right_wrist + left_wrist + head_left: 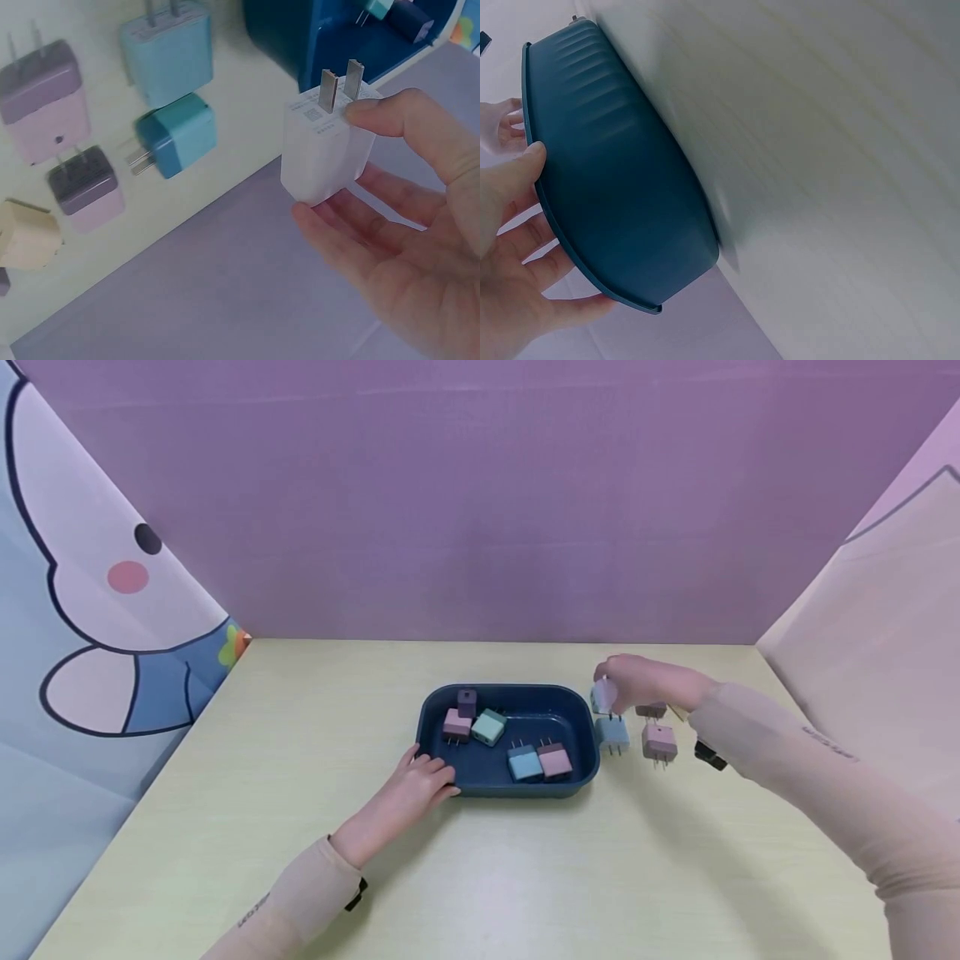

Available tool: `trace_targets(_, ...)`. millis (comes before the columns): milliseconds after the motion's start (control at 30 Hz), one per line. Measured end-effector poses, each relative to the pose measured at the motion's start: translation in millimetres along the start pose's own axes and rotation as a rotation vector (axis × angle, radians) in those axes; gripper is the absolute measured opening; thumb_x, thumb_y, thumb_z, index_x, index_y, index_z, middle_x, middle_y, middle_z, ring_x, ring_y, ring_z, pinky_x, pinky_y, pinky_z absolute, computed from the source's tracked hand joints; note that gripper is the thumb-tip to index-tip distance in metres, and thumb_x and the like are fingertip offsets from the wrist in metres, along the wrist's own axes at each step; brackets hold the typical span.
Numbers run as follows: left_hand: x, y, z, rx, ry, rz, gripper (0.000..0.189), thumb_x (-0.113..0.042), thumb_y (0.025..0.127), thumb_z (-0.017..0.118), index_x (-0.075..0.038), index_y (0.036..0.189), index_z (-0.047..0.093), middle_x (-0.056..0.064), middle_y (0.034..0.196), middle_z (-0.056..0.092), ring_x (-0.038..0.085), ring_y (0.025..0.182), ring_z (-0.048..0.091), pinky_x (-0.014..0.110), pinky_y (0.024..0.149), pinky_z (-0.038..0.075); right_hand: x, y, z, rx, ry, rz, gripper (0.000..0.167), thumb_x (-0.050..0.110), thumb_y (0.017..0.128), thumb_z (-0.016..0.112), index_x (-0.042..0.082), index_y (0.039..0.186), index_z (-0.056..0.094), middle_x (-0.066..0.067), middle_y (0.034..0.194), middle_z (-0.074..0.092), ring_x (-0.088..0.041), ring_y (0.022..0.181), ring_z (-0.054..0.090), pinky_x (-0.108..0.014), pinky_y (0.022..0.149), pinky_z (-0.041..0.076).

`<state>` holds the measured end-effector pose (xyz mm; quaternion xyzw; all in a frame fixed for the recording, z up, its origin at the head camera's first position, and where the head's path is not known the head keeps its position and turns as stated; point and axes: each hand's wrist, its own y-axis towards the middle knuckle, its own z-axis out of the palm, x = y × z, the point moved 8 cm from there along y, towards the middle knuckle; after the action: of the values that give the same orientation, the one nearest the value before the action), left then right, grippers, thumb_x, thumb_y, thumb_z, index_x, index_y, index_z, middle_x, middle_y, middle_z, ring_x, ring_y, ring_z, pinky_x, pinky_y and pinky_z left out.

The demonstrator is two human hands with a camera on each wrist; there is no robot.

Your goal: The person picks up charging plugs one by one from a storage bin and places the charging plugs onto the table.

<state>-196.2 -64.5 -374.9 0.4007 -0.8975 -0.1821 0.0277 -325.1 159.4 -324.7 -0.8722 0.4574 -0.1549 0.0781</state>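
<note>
Between the thumb and fingers of my right hand [639,680] is a white plug charger [319,154], its two metal prongs pointing up in the right wrist view. The hand is just off the right end of a dark blue tray [517,792]. My left hand [414,792] grips the tray's near left rim, thumb on the outer wall and fingers over the edge. Inside the tray lie several chargers, among them a mint green one [489,727], a light blue one [525,764] and a pink one [556,761].
Right of the tray on the table [300,718] stand a blue charger [613,732], a pink one [659,741] and a dark-and-pink one [651,709]. The right wrist view adds a teal charger [180,135] and a beige one [30,234]. A purple wall [480,510] rises behind.
</note>
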Motion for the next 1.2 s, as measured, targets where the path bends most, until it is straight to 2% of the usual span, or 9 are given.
trace_targets(467,2.0,-1.2,1.9,-0.019,-0.012,-0.004,0.013,-0.019,0.078,0.067,-0.012,0.074,0.056,-0.001,0.068,0.053,0.017,0.067,0.052,0.055,0.085,0.039,-31.0,-21.7,-1.0,-0.005,0.005,0.029,0.045,-0.003,0.064,0.07,-0.011,0.105,0.054,-0.018,0.094,0.06,-0.022,0.075,0.054,-0.039,0.069,0.048)
trace_targets(700,1.8,-1.0,1.7,-0.011,-0.019,-0.005,0.013,-0.02,0.079,0.066,-0.012,0.075,0.057,-0.001,0.069,0.054,0.017,0.069,0.053,0.056,0.086,0.038,-49.3,-30.4,4.2,-0.003,0.065,0.1,0.045,-0.008,0.062,0.067,-0.009,0.105,0.055,-0.018,0.096,0.059,-0.027,0.082,0.055,-0.042,0.07,0.047)
trace_targets(1000,1.4,-0.8,2.0,-0.007,-0.026,-0.005,0.013,-0.02,0.079,0.066,-0.011,0.075,0.057,-0.001,0.07,0.055,0.017,0.07,0.054,0.056,0.086,0.038,-68.1,-41.4,12.0,0.017,0.115,0.172,0.05,-0.007,0.062,0.067,-0.01,0.109,0.052,-0.017,0.096,0.058,-0.024,0.078,0.052,-0.039,0.066,0.047)
trace_targets(1100,1.5,-0.6,2.0,-0.006,-0.025,-0.008,0.012,-0.02,0.079,0.066,-0.011,0.076,0.057,-0.001,0.07,0.055,0.017,0.07,0.054,0.055,0.086,0.038,-72.9,-44.6,13.6,0.011,0.119,0.168,0.05,-0.006,0.061,0.068,-0.011,0.109,0.052,-0.017,0.094,0.058,-0.023,0.076,0.052,-0.037,0.063,0.047)
trace_targets(1200,1.6,-0.6,1.7,-0.007,-0.024,-0.01,0.013,-0.02,0.079,0.066,-0.011,0.076,0.057,-0.001,0.07,0.055,0.017,0.069,0.054,0.055,0.086,0.038,-77.3,-48.0,15.6,0.014,0.147,0.169,0.05,-0.006,0.061,0.067,-0.013,0.109,0.051,-0.018,0.091,0.058,-0.023,0.073,0.052,-0.032,0.055,0.047)
